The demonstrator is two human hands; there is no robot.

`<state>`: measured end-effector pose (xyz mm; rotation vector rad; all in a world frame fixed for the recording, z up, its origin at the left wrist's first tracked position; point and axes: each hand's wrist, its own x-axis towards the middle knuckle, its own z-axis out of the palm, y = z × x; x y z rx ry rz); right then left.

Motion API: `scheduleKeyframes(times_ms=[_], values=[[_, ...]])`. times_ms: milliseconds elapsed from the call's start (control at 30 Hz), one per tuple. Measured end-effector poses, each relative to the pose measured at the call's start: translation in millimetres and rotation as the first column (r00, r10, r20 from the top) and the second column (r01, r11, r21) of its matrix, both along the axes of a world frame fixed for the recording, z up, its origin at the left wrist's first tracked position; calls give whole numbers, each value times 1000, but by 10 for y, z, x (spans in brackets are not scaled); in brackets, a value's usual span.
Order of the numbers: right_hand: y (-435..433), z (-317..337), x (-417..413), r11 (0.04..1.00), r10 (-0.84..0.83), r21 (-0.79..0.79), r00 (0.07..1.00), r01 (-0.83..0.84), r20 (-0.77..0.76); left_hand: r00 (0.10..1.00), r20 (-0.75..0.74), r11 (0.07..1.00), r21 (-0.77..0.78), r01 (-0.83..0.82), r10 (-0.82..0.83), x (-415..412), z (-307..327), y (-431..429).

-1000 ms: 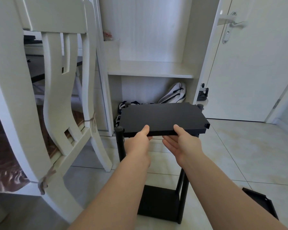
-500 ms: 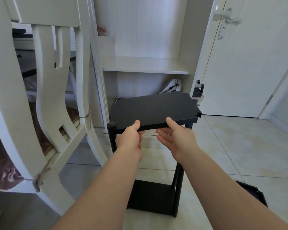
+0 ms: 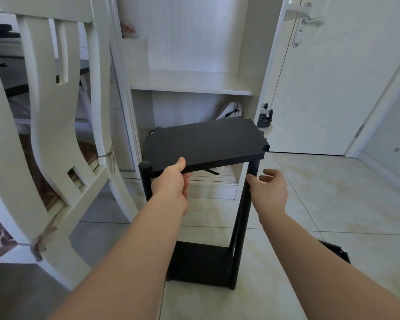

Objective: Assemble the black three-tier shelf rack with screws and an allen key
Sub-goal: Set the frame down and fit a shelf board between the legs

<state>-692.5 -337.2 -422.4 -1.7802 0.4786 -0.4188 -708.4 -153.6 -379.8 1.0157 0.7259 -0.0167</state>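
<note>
The black shelf panel (image 3: 203, 142) sits at the centre of the view, on top of the half-built rack and tilted, its far right corner higher than its near left one; it is not yet seated. The left hand (image 3: 171, 183) grasps the panel's near edge, thumb on top and fingers curled beneath. A second ago both hands held that edge; the right hand (image 3: 269, 190) has since let go and moved to 3 o'clock of the panel, fingers released and spread, beside the right front post (image 3: 241, 218). Whether its thumb touches the post I cannot tell; I judge it is about to steady the post while the panel's corner notch is lined up. The left front post (image 3: 146, 181) stands just beside the left hand, its capped top beside the panel's near corner. The bottom shelf (image 3: 201, 262) rests on the floor at 6 o'clock.

A spare black panel (image 3: 335, 250) lies on the tiles at 4 o'clock, partly hidden by the right forearm. A thin dark rod (image 3: 211, 172) shows under the panel; allen key or screw, I cannot say. The rear posts are hidden; no screws are visible. A white chair (image 3: 56, 112) fills 9 o'clock, an open cabinet (image 3: 189, 84) stands at 12 o'clock, and a door (image 3: 321, 88) at 2 o'clock.
</note>
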Motion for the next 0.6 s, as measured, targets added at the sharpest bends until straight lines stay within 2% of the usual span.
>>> scheduleKeyframes(times_ms=[233, 467, 600], values=[[-37, -182, 138, 995, 100, 16, 993, -99, -68, 1000, -2, 1000, 12, 1, -1, -14, -2, 29], [-117, -261, 177, 991, 117, -53, 989, -123, -94, 1000, -5, 1000, 5, -9, 9, -23, -15, 35], [-242, -327, 184, 996, 77, -48, 994, -81, -82, 1000, -3, 1000, -12, -3, 3, -3, -13, 26]])
